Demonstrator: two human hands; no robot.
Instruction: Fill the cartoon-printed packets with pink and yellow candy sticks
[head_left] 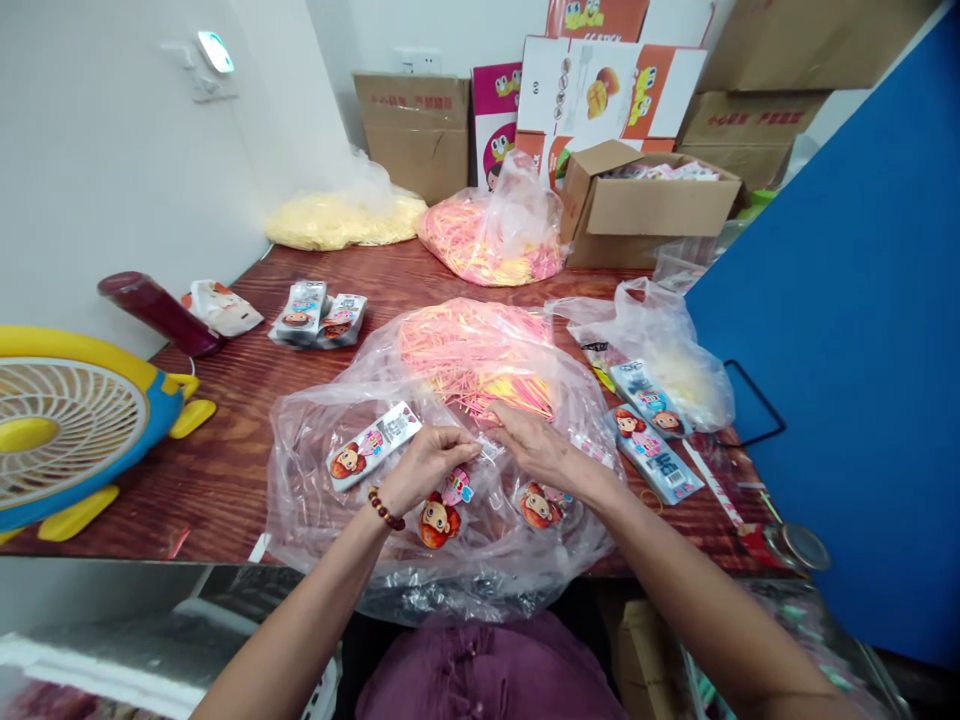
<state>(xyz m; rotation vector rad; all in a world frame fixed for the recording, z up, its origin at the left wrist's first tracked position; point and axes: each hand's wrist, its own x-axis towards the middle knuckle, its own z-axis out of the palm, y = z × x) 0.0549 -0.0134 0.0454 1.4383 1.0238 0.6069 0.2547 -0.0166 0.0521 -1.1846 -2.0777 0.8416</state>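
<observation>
My left hand (439, 462), with a beaded bracelet at the wrist, is closed in a pinch; a small whitish bit shows at its fingertips, too small to name. Close beside it, my right hand (541, 452) has its fingers drawn together at the near edge of a heap of thin pink and yellow sticks (476, 345); what they hold is hidden. The heap lies in a spread clear plastic bag (300, 420). On the plastic are a printed packet (375, 445) left of my hands, another packet (440, 520) below the left hand, and a third packet (541, 505) under my right forearm.
Several packets (656, 455) lie at right near a clear bag (675, 370), with a stack (304, 310) at back left. Bags of yellow sticks (337, 220) and pink sticks (487, 240), plus an open carton (652, 210), stand behind. A fan (67, 430) is left, a blue panel (847, 350) right.
</observation>
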